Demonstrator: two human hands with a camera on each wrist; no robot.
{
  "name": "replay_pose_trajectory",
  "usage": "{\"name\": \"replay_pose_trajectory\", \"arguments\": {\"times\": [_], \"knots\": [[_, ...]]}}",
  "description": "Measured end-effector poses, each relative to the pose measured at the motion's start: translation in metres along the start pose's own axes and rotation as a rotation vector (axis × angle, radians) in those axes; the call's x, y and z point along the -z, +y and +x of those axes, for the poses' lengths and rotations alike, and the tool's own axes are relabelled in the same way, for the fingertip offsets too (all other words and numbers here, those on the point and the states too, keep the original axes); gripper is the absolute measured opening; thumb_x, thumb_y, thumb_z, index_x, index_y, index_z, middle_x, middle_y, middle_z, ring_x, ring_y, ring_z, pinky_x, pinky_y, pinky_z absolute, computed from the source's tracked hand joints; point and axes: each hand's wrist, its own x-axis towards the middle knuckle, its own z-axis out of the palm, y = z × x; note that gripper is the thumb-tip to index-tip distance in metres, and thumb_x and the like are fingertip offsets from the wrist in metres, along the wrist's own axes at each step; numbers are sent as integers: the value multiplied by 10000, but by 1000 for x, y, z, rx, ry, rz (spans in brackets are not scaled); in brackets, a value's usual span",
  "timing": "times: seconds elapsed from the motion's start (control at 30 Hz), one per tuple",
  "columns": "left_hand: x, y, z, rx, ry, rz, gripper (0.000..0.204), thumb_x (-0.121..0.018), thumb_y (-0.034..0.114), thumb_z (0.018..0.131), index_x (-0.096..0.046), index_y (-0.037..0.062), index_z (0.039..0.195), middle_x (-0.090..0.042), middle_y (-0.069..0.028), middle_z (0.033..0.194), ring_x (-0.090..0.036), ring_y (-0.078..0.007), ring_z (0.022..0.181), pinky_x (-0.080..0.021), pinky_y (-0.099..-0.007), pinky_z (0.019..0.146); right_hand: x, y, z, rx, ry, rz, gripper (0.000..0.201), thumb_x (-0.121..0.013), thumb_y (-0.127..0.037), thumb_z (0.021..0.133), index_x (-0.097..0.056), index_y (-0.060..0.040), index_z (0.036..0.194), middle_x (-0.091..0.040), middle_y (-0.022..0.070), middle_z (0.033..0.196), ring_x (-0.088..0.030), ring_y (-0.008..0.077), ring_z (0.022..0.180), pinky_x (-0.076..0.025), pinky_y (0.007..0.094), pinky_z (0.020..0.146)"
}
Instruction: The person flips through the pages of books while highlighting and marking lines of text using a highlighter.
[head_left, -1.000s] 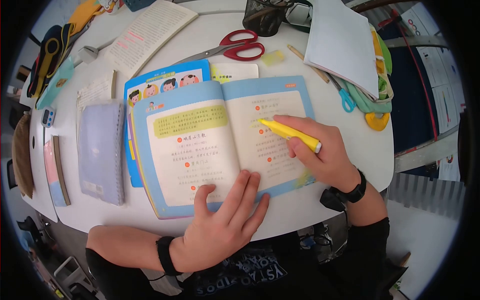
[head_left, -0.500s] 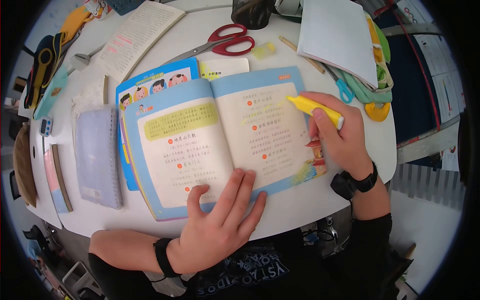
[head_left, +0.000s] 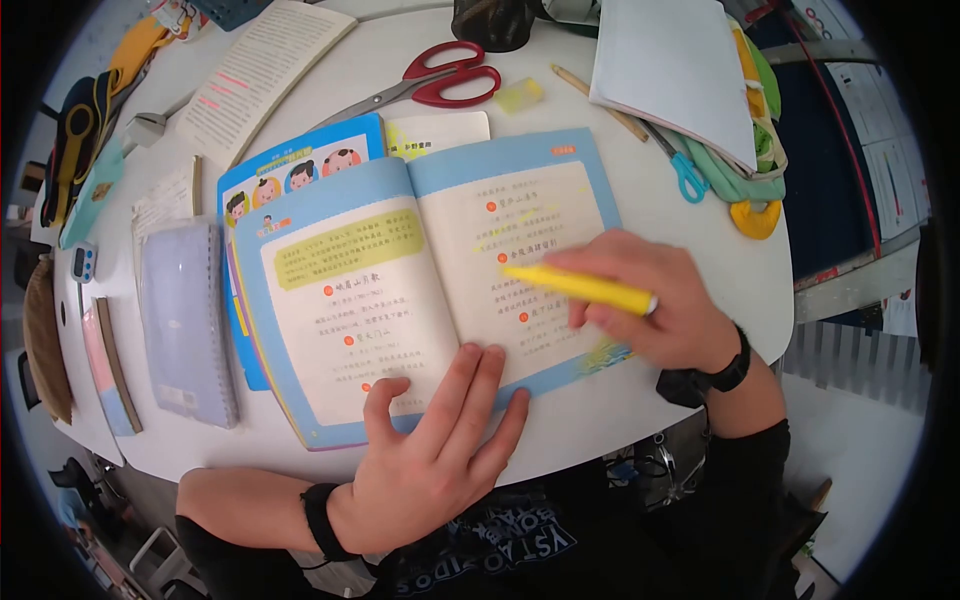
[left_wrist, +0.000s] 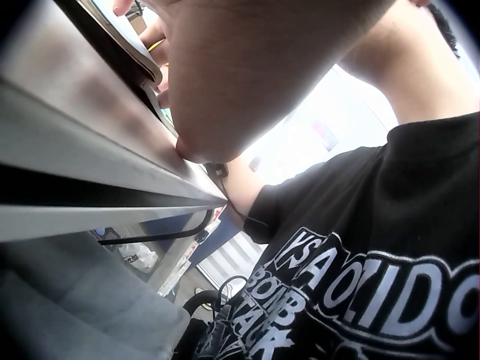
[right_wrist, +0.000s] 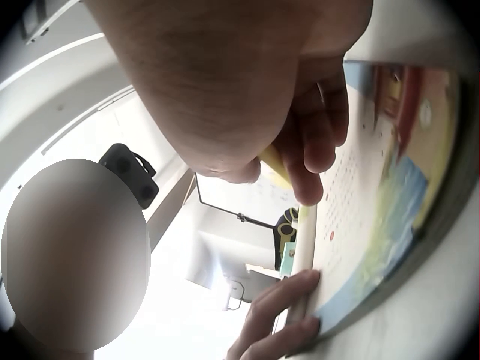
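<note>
An open textbook (head_left: 375, 355) with blue borders and printed Chinese text lies in front of me. My left hand (head_left: 435, 460) rests on its lower edge near the spine, the middle fingers extended over the pages and one finger bent. In my right hand (head_left: 665, 305) I hold a yellow highlighter (head_left: 585, 288) between thumb and fingers, its tip over the middle of the right page. Faint yellow marks show on the lines above that tip. In the right wrist view my right hand (right_wrist: 300, 112) hides most of the highlighter (right_wrist: 274, 166).
Under the textbook lies a blue booklet (head_left: 285, 152) with cartoon faces. Behind are red-handled scissors (head_left: 440, 85), a printed book (head_left: 260, 75) and a black mesh holder (head_left: 492, 22). A lilac spiral notebook (head_left: 185, 320) is at left; white paper (head_left: 665, 80) covers a pouch at right.
The highlighter went from the right page up to its right margin, then back down and left over the page. Yellow streaks became visible on the text. The left hand stays on the book.
</note>
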Motion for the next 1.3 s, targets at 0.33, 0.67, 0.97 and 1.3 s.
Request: {"name": "replay_pose_trajectory", "arguments": {"times": [0.33, 0.67, 0.97, 1.3], "knots": [[2, -1, 2, -9, -36, 1, 617, -782, 415, 752, -663, 213, 1323, -501, -207, 1549, -508, -318, 1420, -316, -594, 968, -6, 3, 1, 159, -59, -247, 408, -743, -116, 931, -702, -81, 1336, -747, 102, 1036, -622, 260, 813, -539, 362, 753], [2, -1, 4, -13, -15, -6, 621, -783, 403, 748, -664, 205, 1325, -506, -208, 1542, -510, -321, 1418, -318, -601, 973, 7, 7, -1, 46, 121, -226, 296, -704, -74, 927, -723, -41, 1221, -763, 145, 1010, -713, 259, 751, -555, 327, 673], [0, 0, 1, 7, -30, -36, 647, -804, 405, 714, -671, 206, 1316, -506, -214, 1541, -513, -328, 1412, -320, -604, 966, 30, 0, -2, -212, 235, -165, 226, -637, -99, 995, -723, 14, 1172, -741, 87, 892, -689, 116, 699, -530, 257, 645], [0, -1, 3, -3, -25, -22, 626, -794, 406, 733, -668, 210, 1314, -512, -211, 1536, -512, -319, 1413, -320, -602, 970, 21, 18, 3, 134, 124, -120, 344, -674, -96, 955, -701, -24, 1290, -723, 80, 952, -649, 181, 749, -524, 312, 704]]}}
